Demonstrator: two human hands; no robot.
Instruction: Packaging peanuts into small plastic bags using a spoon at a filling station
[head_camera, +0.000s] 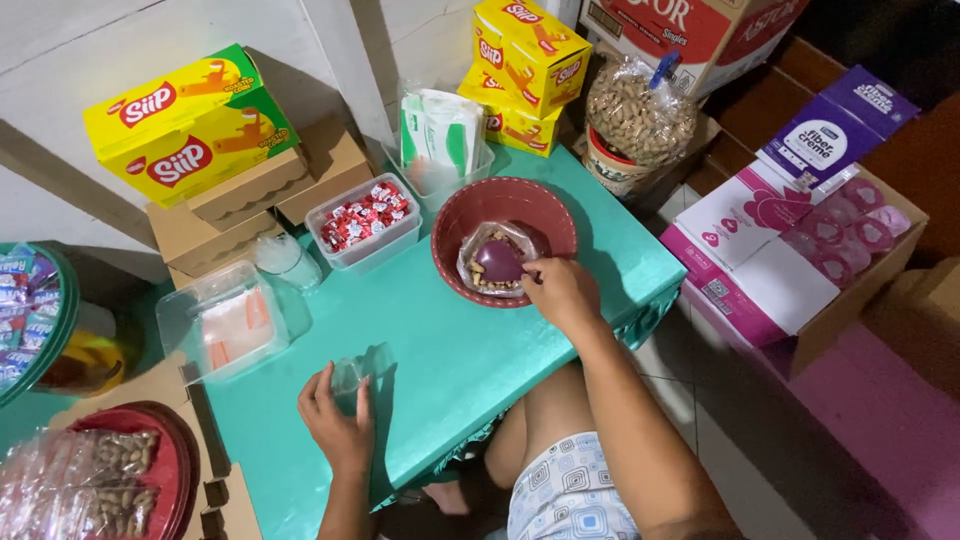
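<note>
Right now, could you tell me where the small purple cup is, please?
The small purple cup sits among peanuts in the red bowl on the teal table, just left of the right hand.

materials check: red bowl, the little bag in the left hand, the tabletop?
Red bowl: looks like moulded plastic, matte with a dull sheen, ribbed rim.
Small bag in the left hand: thin clear plastic film, see-through and crinkled.
Tabletop: smooth teal surface with soft glare, probably painted wood or a laminate; what lies under the coating cannot be told.
</note>
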